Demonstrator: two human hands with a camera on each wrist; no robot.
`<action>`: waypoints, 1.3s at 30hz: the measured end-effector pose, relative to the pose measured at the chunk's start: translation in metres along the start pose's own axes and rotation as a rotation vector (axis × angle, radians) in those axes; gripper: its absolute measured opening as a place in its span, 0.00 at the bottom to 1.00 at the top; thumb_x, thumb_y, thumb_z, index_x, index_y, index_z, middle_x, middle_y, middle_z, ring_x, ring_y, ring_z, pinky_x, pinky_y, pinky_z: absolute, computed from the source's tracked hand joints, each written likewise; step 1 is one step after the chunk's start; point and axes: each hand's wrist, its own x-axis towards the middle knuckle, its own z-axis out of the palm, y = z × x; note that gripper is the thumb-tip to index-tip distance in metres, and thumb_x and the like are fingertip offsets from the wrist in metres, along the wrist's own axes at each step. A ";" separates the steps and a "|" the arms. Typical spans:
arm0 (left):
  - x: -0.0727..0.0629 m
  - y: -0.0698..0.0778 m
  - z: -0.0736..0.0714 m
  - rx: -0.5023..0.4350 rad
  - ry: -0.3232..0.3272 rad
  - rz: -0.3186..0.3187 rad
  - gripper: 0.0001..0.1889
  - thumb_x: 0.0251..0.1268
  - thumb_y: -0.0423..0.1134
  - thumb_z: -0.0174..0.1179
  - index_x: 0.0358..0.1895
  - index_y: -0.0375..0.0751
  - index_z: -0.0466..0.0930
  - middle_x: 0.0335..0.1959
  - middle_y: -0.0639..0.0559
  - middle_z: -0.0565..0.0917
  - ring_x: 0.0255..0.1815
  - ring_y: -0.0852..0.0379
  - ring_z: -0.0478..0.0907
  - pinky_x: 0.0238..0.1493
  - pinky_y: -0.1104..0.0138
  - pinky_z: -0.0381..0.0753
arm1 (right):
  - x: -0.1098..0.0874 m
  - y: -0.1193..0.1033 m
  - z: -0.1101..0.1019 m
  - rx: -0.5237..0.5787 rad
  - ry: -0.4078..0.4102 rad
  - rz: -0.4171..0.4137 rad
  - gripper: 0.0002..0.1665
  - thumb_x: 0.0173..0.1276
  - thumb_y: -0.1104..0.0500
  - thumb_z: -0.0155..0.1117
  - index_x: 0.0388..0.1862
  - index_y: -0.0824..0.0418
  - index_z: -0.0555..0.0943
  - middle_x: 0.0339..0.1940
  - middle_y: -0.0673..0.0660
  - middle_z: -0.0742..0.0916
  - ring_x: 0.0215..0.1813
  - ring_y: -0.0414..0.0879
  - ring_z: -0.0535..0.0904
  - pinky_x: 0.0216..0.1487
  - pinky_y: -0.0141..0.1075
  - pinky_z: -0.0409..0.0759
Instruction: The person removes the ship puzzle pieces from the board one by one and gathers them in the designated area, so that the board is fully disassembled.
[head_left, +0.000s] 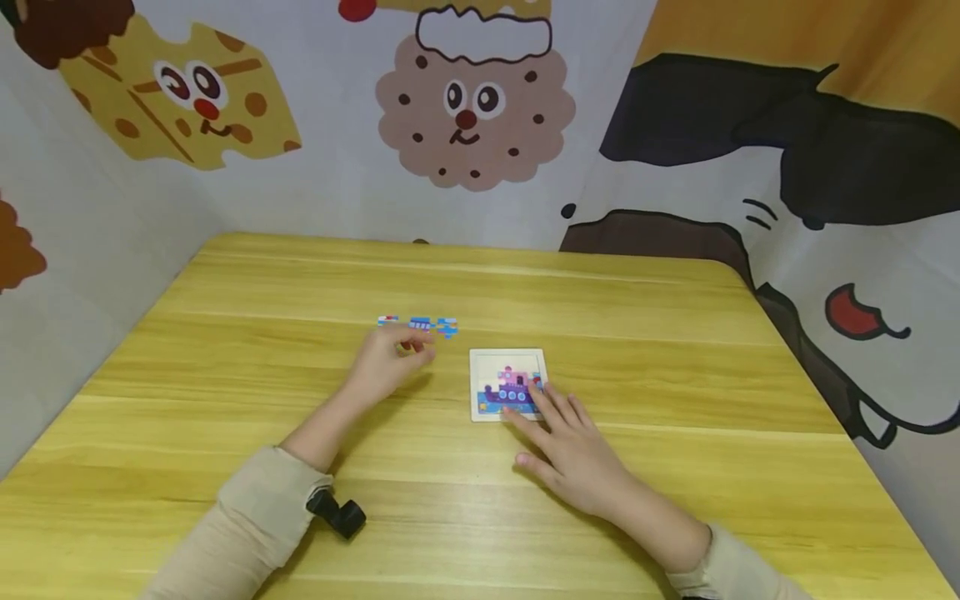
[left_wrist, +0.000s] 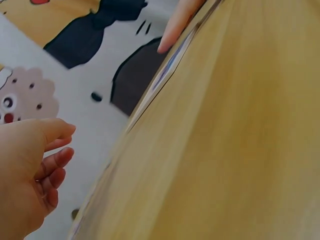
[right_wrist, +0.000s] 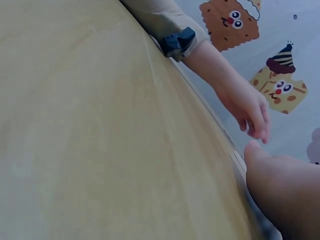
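A small square jigsaw puzzle in a white tray (head_left: 474, 383) lies on the table, its lower part filled with a purple and pink ship on blue water. My right hand (head_left: 577, 458) rests at the tray's right side, fingers spread, with fingertips over the ship picture. Up and to the left, my left hand (head_left: 390, 358) hovers close by several loose blue puzzle pieces (head_left: 447, 327) and partly hides them. Its fingers (left_wrist: 62, 157) are loosely bent, and nothing shows between them in the left wrist view.
The wooden table (head_left: 420, 508) carries the tray and loose pieces. Behind it hangs a white curtain (head_left: 322, 192) printed with cartoon cheese, a cookie and a large face. A black strap device (head_left: 337, 512) sits on the left sleeve's cuff.
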 end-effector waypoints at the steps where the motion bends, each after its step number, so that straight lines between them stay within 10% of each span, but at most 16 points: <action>1: 0.001 0.002 0.004 -0.007 -0.005 0.016 0.08 0.57 0.31 0.67 0.40 0.33 0.86 0.33 0.50 0.84 0.35 0.54 0.76 0.38 0.60 0.76 | 0.000 -0.001 0.000 0.001 0.000 0.003 0.34 0.75 0.37 0.42 0.77 0.41 0.54 0.78 0.61 0.48 0.76 0.60 0.40 0.70 0.58 0.41; 32: 0.039 0.015 0.080 -0.073 -0.326 0.066 0.10 0.59 0.32 0.66 0.44 0.35 0.85 0.37 0.50 0.84 0.37 0.58 0.79 0.41 0.70 0.78 | 0.006 -0.010 0.004 0.042 0.030 0.081 0.31 0.74 0.36 0.43 0.74 0.39 0.62 0.75 0.66 0.56 0.75 0.62 0.45 0.69 0.60 0.47; 39: 0.039 0.016 0.085 0.070 -0.327 0.062 0.11 0.55 0.39 0.70 0.42 0.44 0.87 0.33 0.59 0.81 0.38 0.59 0.72 0.45 0.64 0.71 | 0.007 -0.012 0.003 0.022 0.038 0.083 0.32 0.74 0.35 0.42 0.74 0.39 0.62 0.75 0.66 0.57 0.74 0.63 0.47 0.69 0.59 0.48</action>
